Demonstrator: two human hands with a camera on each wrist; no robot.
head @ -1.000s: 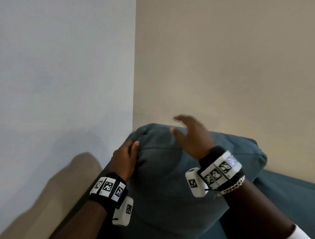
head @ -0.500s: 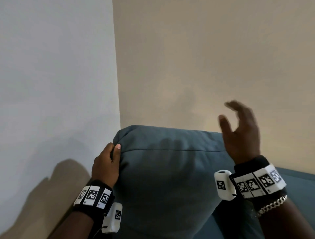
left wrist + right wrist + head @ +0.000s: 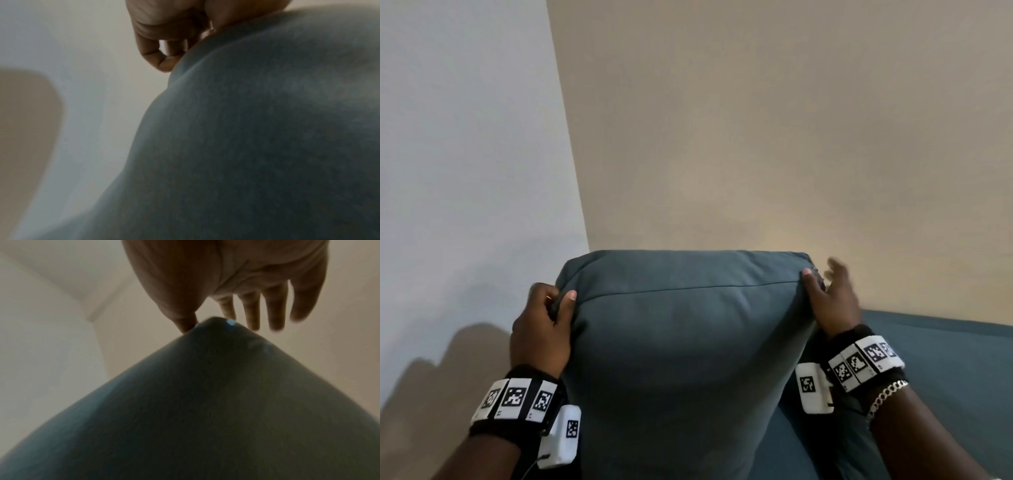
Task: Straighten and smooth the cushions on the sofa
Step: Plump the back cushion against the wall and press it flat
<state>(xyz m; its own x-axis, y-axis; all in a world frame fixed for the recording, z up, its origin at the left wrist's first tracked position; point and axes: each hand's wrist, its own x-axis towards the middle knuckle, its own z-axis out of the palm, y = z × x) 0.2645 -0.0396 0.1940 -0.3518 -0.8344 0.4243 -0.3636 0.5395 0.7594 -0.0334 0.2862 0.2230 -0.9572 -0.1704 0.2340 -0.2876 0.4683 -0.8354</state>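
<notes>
Hands bracket the cushion [image 3: 681, 342]: left hand [image 3: 541, 329] pinches its upper corner, right hand [image 3: 832, 301] lies spread against the opposite corner; soft, light filling, best gripped at corners.

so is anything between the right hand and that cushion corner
Nothing visible. The right hand is already at the top right corner of the teal cushion, thumb on the front face and fingers spread behind. The left hand grips the top left corner.
</notes>
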